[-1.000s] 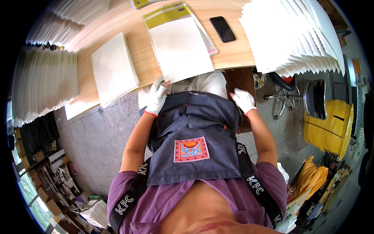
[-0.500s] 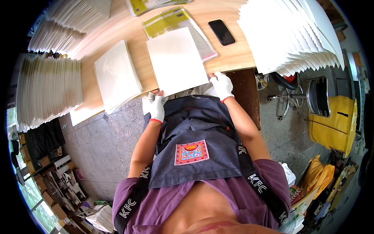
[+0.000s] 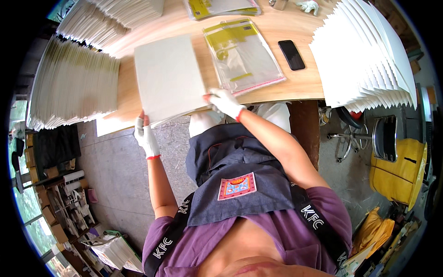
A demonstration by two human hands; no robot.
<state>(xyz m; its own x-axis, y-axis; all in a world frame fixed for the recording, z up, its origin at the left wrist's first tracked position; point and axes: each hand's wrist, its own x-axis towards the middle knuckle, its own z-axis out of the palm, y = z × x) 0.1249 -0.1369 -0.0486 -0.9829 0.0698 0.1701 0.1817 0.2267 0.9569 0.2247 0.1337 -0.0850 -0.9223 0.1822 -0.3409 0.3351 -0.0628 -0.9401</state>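
A white paper packet or sheet (image 3: 170,76) lies over other white pieces at the table's front edge, left of the middle. My left hand (image 3: 147,137), in a white glove with bare fingertips, pinches its near left corner. At the near right corner my right hand (image 3: 223,102), gloved the same way, grips the edge with its thumb and fingers. Whether it is one sheet or a thin packet, I cannot tell. Just right of it lie flat clear plastic bags (image 3: 251,60) with yellow-green printing and a pink strip.
Tall white paper stacks (image 3: 74,83) stand at the left, and a fanned white stack (image 3: 364,60) at the right. A black phone (image 3: 291,55) lies beside the bags. More plastic bags (image 3: 221,7) and a white glove (image 3: 308,6) are at the back. A chair (image 3: 384,138) stands on the right.
Both hands have carried the white paper leftward, from over the plastic bags onto the white pieces on the left. The bags now show fully. The view has shifted.
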